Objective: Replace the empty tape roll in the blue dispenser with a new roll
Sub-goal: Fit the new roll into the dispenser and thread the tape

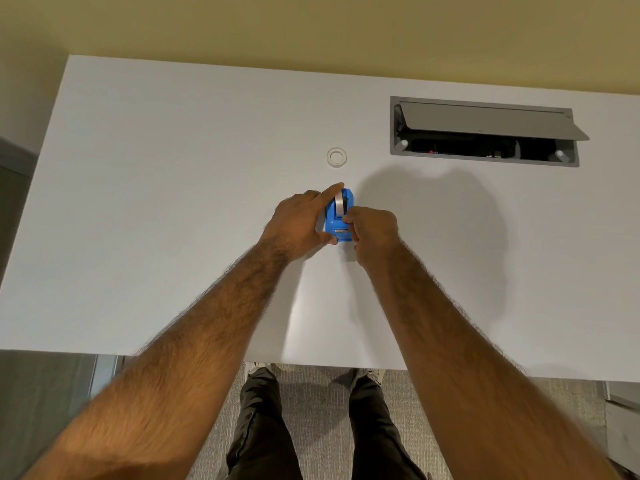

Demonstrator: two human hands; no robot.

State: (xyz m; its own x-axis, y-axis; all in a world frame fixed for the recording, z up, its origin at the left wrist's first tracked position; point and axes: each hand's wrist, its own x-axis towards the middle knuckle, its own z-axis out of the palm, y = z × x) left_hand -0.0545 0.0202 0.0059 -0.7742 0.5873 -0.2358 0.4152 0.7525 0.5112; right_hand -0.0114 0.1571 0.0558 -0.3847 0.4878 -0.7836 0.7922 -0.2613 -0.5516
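The blue tape dispenser (pixel 337 221) stands on the white desk (pixel 173 202), its cutter end facing me. A roll with a pale tape strip (pixel 340 204) sits in it. My left hand (pixel 299 221) holds the dispenser's left side, index finger stretched along the top and thumb at the near end. My right hand (pixel 372 233) is curled at its right side, fingertips pinching at the tape strip. A small white ring-shaped roll (pixel 336 156) lies flat on the desk just beyond the dispenser, apart from both hands.
An open grey cable hatch (pixel 485 133) with its lid tilted up is set into the desk at the back right. The desk's near edge runs just above my legs and shoes. A yellowish wall stands behind the desk.
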